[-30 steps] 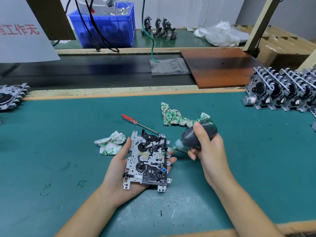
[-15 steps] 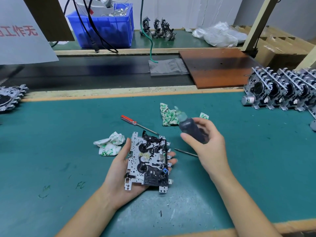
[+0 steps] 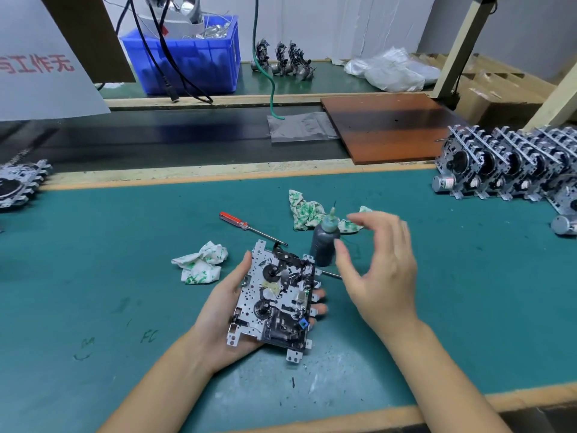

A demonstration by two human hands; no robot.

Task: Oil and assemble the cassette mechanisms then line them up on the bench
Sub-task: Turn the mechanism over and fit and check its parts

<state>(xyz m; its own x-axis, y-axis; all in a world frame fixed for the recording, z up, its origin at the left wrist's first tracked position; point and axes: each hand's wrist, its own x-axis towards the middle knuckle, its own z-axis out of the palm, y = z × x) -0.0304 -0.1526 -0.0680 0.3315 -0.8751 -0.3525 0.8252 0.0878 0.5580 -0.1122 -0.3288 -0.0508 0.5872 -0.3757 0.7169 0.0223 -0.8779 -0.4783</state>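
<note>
My left hand [image 3: 218,310] holds a cassette mechanism [image 3: 274,295], a perforated metal plate with black gears, flat in its palm above the green bench mat [image 3: 93,276]. The dark oil bottle [image 3: 324,242] stands upright on the mat just beyond the mechanism, nozzle up. Just right of the bottle hovers my right hand [image 3: 381,270], fingers spread and loosely curved, holding nothing. A row of finished mechanisms [image 3: 512,164] stands on edge at the bench's right side.
A red-handled screwdriver [image 3: 246,226] lies beyond the mechanism, with a thin metal tool [image 3: 331,274] to its right. Green-stained rags [image 3: 201,264] [image 3: 304,210] lie nearby. More mechanisms [image 3: 18,182] sit at the far left. A conveyor belt [image 3: 187,139], brown board [image 3: 390,126] and blue crate [image 3: 187,60] lie behind.
My right hand lifted the oil bottle away from the mechanism, stood it upright on the mat and let go. The left hand kept holding the mechanism.
</note>
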